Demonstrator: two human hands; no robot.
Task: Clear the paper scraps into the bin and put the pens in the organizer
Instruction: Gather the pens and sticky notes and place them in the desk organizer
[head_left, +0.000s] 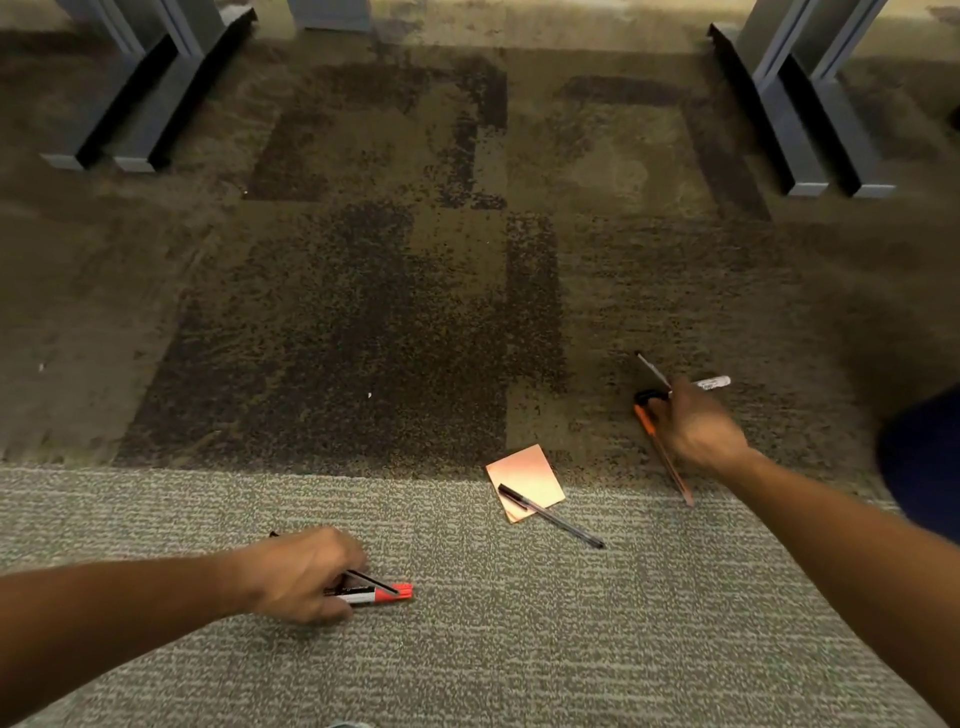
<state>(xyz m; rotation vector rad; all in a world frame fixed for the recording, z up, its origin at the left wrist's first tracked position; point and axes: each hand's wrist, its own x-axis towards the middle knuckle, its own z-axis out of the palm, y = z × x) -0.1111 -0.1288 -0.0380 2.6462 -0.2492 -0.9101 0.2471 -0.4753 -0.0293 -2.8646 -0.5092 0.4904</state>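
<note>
Pens gathered off the carpet (467, 597): left hand (304, 574) pinches a red marker (382, 595), right hand (696, 428) grips several pens (714, 383); lift them bundled to avoid drops.

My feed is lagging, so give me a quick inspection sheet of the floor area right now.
Surface: carpet, pale band near, dark patches beyond.
Job's things: sticky notes with black pen lying across them; red marker and a thin pen under left hand; orange pen and grey marker at right hand.
Clutter: tiny white specks on the carpet.
Hands: left hand grips red marker; right hand grips pens.
Cables: nothing seen.
Surroundings: table legs on both sides; bin and organizer not seen.
</note>
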